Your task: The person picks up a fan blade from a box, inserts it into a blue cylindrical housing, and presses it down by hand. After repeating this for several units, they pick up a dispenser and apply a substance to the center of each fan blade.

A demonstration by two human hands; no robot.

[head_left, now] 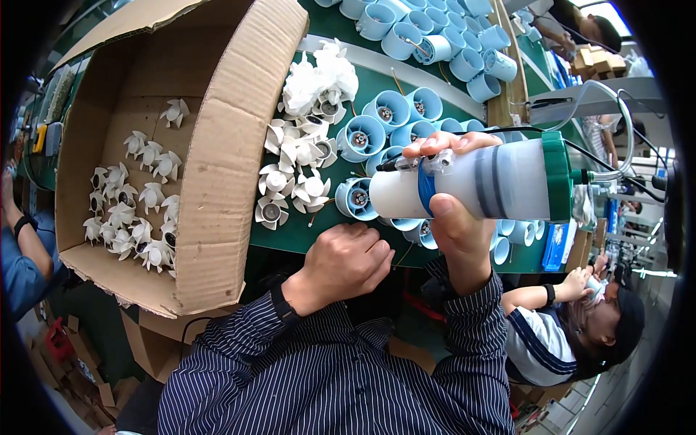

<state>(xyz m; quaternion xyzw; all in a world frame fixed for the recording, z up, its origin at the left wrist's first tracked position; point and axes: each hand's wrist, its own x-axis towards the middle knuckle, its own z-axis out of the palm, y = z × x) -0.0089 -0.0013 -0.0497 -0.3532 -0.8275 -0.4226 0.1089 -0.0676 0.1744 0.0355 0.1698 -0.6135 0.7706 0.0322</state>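
Observation:
My right hand (460, 228) is wrapped round a large translucent white dispenser cylinder (518, 177) with a green cap. It lies tilted on its side above the bench, its cap to the right and joined to a clear hose. My left hand (344, 261) is closed at the bench's near edge, and what its fingers may hold is hidden. Just beyond it stands a light-blue round fan housing (356, 199), with a motor and wires inside. More blue housings (388, 112) stand behind the cylinder, partly hidden by it. White fan impellers (312, 188) lie in a cluster beside them.
At left a big open cardboard box (210, 159) holds several white impellers (138, 232). A crumpled white plastic bag (319, 76) lies beyond the loose ones. Many blue housings (435, 36) crowd the far side. A co-worker (573, 326) sits close at right; another person's arm (25, 232) shows at left.

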